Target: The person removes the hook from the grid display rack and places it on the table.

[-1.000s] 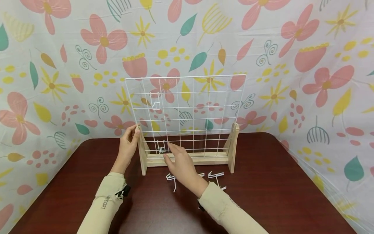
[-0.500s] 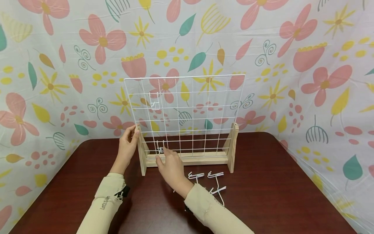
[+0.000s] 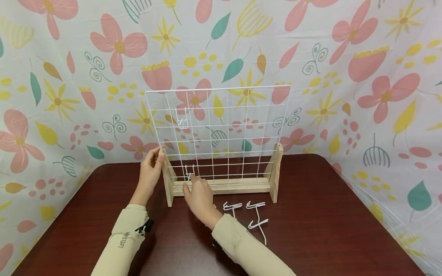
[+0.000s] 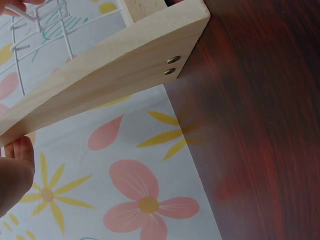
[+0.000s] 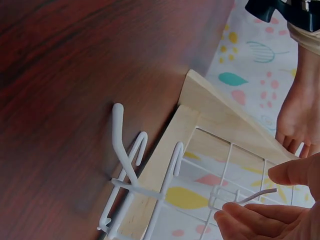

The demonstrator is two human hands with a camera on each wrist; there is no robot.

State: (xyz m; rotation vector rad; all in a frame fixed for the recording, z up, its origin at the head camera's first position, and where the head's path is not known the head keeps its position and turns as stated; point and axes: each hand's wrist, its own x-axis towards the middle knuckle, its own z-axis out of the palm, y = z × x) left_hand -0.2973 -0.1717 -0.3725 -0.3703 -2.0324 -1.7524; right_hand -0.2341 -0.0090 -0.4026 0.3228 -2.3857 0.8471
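Observation:
A white wire grid rack stands upright in a wooden stand. My left hand holds the stand's left post near its top, thumb in front; the left wrist view shows its curled fingers at the wood. One white wire hook hangs high on the grid's left side. Another hook sits low on the left, its prong sticking out between the spread thumb and fingers of my right hand. The fingertips are at this lower hook, partly covering it in the head view.
Several loose white hooks lie on the dark wooden table before the stand, among them a front hook and a back hook. One is partly behind my right hand. A floral cloth hangs behind.
My right hand has moved left and slightly down to the lower hook, uncovering loose hooks on the table. My left hand stays on the post.

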